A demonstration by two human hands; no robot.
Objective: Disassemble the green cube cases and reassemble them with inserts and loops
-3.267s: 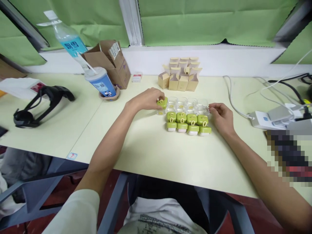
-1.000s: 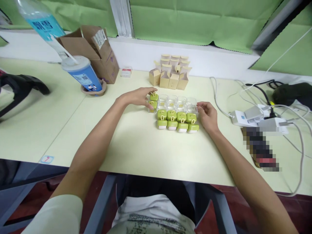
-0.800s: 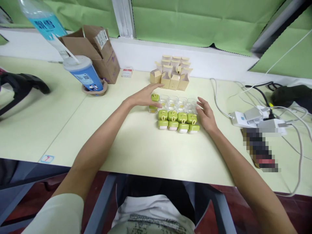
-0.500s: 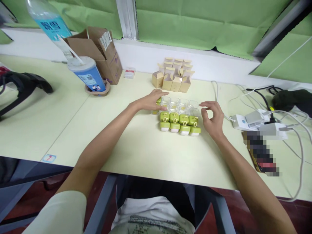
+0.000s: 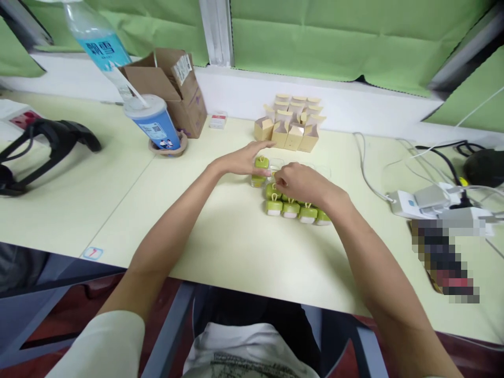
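Half a second ago our right hand point(image 5: 298, 181) was off to the right of the clear containers point(image 5: 276, 163), with its thumb and finger held in a loop; now it has crossed over them and covers the middle of the group, its fingertips just short of our left hand point(image 5: 256, 161). Those fingers are curled down, and whether they pinch anything we cannot tell, since the hand hides what lies below. Our left hand, which had a green-lidded piece in its fingers about three seconds ago, is spread now and grips nothing we can see; whether its thumb touches anything is unclear. Two green-lidded containers point(image 5: 261, 162) stand just under it, at the left end of the clear ones. Nearer to us than the right hand, the front rows of green-lidded containers point(image 5: 291, 211) sit on the desk point(image 5: 236, 247), partly hidden by that hand and wrist. Beyond both hands, the small tan boxes point(image 5: 289, 131) stand apart, flaps raised. We judge that the left end is settled for now, and that the work has passed to the right hand, beside that pair.
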